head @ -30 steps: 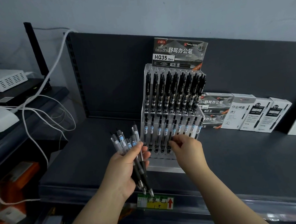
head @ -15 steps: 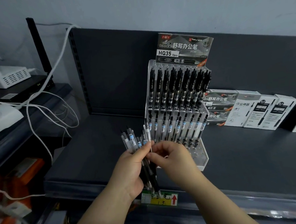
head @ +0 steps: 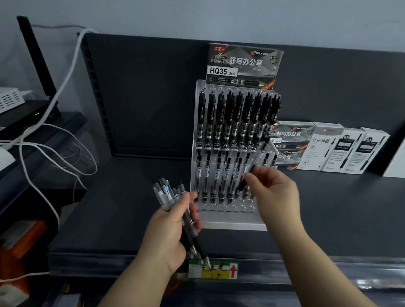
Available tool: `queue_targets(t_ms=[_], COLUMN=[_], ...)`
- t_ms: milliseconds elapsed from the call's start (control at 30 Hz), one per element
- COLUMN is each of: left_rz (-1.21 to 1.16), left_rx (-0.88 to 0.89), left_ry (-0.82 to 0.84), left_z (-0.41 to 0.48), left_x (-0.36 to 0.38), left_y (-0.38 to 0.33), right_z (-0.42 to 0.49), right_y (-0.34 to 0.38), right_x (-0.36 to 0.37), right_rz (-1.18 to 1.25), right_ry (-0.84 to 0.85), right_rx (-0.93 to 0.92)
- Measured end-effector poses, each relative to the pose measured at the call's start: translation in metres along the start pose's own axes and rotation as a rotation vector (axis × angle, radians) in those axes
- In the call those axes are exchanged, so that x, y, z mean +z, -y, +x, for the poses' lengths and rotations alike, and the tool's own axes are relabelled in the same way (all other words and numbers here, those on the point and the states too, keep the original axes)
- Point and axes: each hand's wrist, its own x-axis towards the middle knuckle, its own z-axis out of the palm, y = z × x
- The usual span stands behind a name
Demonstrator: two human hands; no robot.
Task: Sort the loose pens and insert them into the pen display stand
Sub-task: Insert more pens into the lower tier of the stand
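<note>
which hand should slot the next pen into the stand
Right. The right hand already pinches a single pen in front of the stand, near its lower row. The left hand is occupied gripping the loose bundle.

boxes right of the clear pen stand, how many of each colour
Grey printed cardboard pen boxes, stacked one on the other: 2
White cardboard pen boxes, standing side by side: 3
Total: 5
The white object cut off at the right edge is not counted.
</note>
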Motion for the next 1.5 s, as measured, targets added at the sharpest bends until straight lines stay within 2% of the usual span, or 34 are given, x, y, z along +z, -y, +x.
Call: queue_targets(t_ms=[167, 400, 667, 867, 1067, 1133, 1200, 1267, 1333, 1433, 1500], left_rz=[-0.028, -0.021, -0.035, -0.059, -0.04, -0.031, -0.014, -0.003, 0.044, 0.076, 0.09], left_rx=[-0.017, -0.018, -0.027, -0.021, 0.008, -0.01, 0.036, 0.037, 0.049, 0.065, 0.081], left_ry=[-0.012, -0.009, 0.045, 0.039, 0.01, 0.021, -0.024, 0.001, 0.004, 0.023, 0.035], left_z=[0.001, 0.001, 0.003, 0.0, -0.004, -0.005, -0.007, -0.01, -0.009, -0.013, -0.015], left_x=[0.002, 0.001, 0.002, 0.003, 0.01, 0.01, 0.036, 0.038, 0.036, 0.049, 0.055], left_y=[0.0, -0.002, -0.001, 0.001, 0.0, 0.0, 0.01, 0.01, 0.01, 0.012, 0.014], right_z=[0.009, 0.014, 0.016, 0.019, 0.018, 0.011, 0.015, 0.001, -0.014, -0.018, -0.015], right_y=[-0.014, -0.017, -0.033, -0.033, -0.036, -0.032, -0.029, -0.024, -0.016, -0.008, -0.001], right_x=[0.004, 0.005, 0.011, 0.012, 0.014, 0.013, -0.01, -0.008, -0.005, -0.012, -0.018], right_rz=[-0.193, -0.318, -0.637, -0.704, -0.671, -0.563, -0.402, -0.282, -0.169, -0.072, -0.02], right_ry=[-0.007, -0.013, 0.115, 0.133, 0.153, 0.126, 0.158, 0.189, 0.337, 0.669, 0.775], right_rx=[-0.024, -0.093, -0.123, -0.147, -0.136, -0.102, -0.083, -0.069, -0.039, 0.005, 0.025])
